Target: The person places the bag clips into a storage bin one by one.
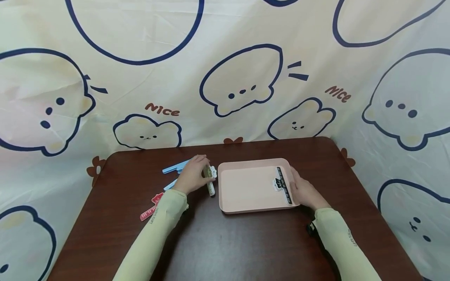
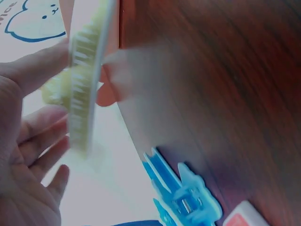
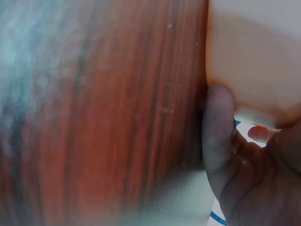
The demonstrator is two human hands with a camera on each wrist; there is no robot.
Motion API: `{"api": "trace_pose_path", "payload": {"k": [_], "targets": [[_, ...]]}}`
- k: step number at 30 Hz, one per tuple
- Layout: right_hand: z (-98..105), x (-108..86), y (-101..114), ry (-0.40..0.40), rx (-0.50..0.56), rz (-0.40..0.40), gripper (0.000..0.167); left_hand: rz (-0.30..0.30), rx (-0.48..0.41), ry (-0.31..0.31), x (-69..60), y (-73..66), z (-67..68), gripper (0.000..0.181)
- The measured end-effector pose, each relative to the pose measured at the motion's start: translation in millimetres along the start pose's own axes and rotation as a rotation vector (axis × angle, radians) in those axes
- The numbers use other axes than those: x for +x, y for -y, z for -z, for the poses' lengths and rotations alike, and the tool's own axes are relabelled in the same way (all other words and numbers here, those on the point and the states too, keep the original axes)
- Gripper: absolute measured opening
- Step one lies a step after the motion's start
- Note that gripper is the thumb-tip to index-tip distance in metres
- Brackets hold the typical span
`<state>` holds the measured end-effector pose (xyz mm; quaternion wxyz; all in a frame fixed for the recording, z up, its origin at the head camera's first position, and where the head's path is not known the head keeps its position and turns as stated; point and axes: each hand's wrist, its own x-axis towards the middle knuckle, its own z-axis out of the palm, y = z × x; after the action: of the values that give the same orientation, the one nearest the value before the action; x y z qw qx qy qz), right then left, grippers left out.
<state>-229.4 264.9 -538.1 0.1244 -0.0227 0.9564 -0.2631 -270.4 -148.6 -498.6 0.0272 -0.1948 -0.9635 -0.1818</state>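
My left hand [image 1: 192, 175] pinches a yellow-green ruler-shaped clip [image 2: 84, 94] between thumb and fingers, just left of the pale pink tray [image 1: 246, 187]. The clip stands on a slant and is blurred in the left wrist view. At the tray's right side, my right hand [image 1: 305, 191] grips the edge, with its thumb by the near corner in the right wrist view. Inside the tray, along its right side, lies a black-and-white ruler-shaped clip [image 1: 284, 185] with a small figure on it. Behind my left hand are blue clips [image 1: 172, 168], partly hidden.
A red ruler-shaped clip [image 1: 149, 212] lies beside my left forearm, which covers part of it. The dark brown wooden table [image 1: 225, 246] reaches back to a cartoon-printed cloth [image 1: 190, 86] hanging behind and at both sides.
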Motion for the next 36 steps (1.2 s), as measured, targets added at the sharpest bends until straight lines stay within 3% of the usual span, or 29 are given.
{"api": "trace_pose_path", "payload": {"k": [4,14,19,22,27,36], "targets": [[0,-0.3,-1,-0.016,-0.009,0.025,0.063,-0.020,0.000,-0.036,-0.8,2.3,3.4,0.042],[-1,-1.2,2,0.011,0.010,-0.019,0.064,0.016,-0.067,-0.090,-8.7,4.7,7.2,0.037],[0,-1.6,3,0.008,0.002,-0.014,0.063,-0.008,-0.058,-0.135,-11.2,9.5,6.8,0.033],[1,-2.2,3,-0.002,0.000,-0.009,0.063,-0.003,-0.082,-0.132,-11.0,12.9,9.0,0.031],[1,-2.2,3,-0.005,0.001,-0.006,0.063,0.086,-0.225,-0.130,-11.6,17.3,14.5,0.027],[1,-1.4,3,0.006,0.001,-0.027,0.063,0.212,-0.470,-0.264,-12.3,20.2,14.8,0.024]]}}
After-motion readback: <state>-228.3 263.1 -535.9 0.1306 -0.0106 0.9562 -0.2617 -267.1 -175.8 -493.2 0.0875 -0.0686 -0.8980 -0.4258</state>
